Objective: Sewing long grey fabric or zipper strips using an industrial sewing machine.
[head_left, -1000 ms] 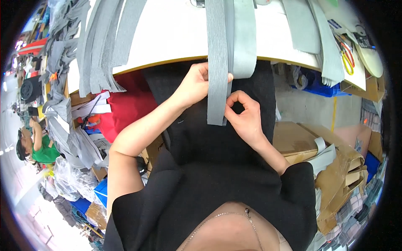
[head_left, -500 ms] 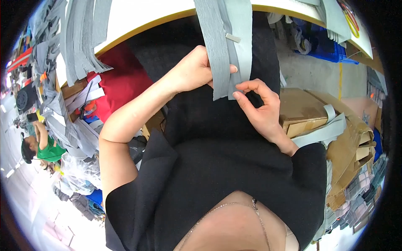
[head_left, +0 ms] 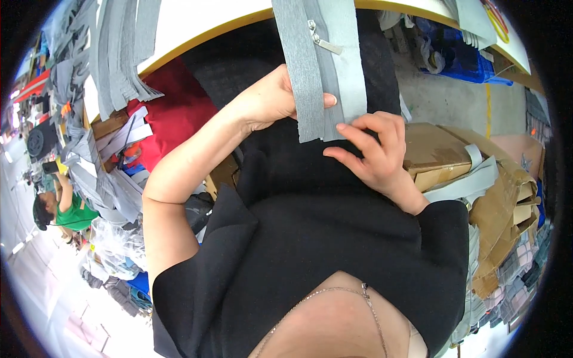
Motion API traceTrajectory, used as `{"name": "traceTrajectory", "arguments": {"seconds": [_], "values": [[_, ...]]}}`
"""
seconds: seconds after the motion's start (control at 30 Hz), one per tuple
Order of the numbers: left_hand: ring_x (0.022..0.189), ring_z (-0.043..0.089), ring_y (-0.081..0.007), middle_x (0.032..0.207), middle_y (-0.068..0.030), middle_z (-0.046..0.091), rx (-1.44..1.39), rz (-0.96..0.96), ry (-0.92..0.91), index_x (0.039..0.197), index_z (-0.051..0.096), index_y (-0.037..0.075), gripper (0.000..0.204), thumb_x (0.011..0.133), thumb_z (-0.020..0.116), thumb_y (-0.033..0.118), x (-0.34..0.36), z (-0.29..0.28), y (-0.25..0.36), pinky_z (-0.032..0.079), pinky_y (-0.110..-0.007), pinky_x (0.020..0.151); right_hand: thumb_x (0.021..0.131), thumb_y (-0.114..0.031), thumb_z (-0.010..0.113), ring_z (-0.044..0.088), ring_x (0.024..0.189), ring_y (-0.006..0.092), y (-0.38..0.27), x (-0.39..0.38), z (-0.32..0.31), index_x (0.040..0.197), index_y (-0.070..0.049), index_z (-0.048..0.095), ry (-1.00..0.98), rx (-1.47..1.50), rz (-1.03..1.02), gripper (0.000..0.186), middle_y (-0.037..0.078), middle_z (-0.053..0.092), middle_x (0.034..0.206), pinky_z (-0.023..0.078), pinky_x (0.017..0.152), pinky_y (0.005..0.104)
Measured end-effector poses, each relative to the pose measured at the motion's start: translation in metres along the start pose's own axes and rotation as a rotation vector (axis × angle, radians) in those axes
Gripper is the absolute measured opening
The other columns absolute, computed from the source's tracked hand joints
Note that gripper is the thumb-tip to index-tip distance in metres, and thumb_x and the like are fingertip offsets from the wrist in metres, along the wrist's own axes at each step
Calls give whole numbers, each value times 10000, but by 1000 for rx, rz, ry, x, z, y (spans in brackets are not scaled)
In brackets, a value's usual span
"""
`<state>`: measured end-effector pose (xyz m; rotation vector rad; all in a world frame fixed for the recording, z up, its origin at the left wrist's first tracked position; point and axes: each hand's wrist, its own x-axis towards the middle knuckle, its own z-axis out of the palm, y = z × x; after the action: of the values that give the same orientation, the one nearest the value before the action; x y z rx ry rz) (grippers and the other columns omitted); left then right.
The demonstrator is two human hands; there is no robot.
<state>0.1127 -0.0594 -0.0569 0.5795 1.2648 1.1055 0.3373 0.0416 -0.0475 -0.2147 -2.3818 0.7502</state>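
A long grey fabric strip with a zipper [head_left: 308,89] hangs over the table's front edge toward my lap. Its left band is darker heather grey, its right band pale, and the zipper tape runs between them. The metal zipper slider [head_left: 325,42] sits on the upper part, its pull slanting right. My left hand [head_left: 270,100] grips the strip near its lower end, with the thumb on the zipper tape and the other fingers hidden behind the fabric. Beside the lower right corner is my right hand [head_left: 379,149], thumb and forefinger apart, the fingertips against or just over the pale band.
A bundle of grey strips [head_left: 122,59] hangs off the white table [head_left: 206,21] at left. Yellow-handled scissors [head_left: 498,27] lie at the far right. A cardboard box [head_left: 439,149] stands to my right, red cloth [head_left: 173,113] to my left. Another person [head_left: 68,206] is farther left.
The zipper slider now shows fully, with its pull slanting, and the strip lies flatter and wider. My right thumb and forefinger have spread apart; my left hand keeps its hold.
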Motion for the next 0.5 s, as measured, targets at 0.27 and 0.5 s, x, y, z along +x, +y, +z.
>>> {"name": "traceTrajectory", "arguments": {"seconds": [0.27,0.5], "values": [[831,708,-128,1006,-63,730,-45,-42,11,1293,647,22,511,909,859,283,-1,2,7,576,-258,629,795,-159,767,631,1020,187,17,-2,16,1080,-125,798,68,-145,-282,289,-3,726,1105,513,819,351],[897,692,-107,992,-46,728,-23,52,11,1254,655,13,423,945,824,249,1,2,3,579,-264,739,772,-147,789,674,934,165,20,13,6,978,-106,823,-6,-131,-374,213,-11,742,1068,489,804,325]]}}
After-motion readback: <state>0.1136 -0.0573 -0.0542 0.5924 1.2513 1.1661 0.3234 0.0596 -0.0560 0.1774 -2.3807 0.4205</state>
